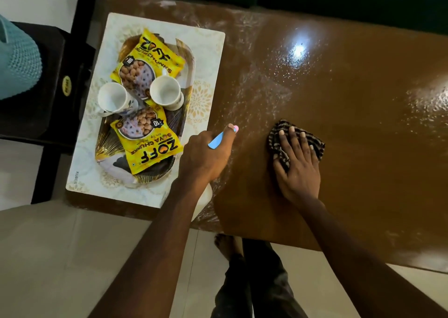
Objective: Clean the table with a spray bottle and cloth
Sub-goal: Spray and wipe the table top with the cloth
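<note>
While the left hand (206,156) grips the spray bottle (215,141), the right hand (299,172), fingers flat, should press the cloth (278,145) evenly across the wet bench (363,128) beyond them.

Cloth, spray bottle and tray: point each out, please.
Cloth (274,141), head view: striped left edge.
Spray bottle (215,141), head view: blue trigger piece.
Tray (104,143), head view: gold-feathered left rim.

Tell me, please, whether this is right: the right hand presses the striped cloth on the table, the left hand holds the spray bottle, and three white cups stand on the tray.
No: the head view shows two white cups on the tray, not three. The right hand presses the striped cloth on the table; the left hand holds the spray bottle.
</note>
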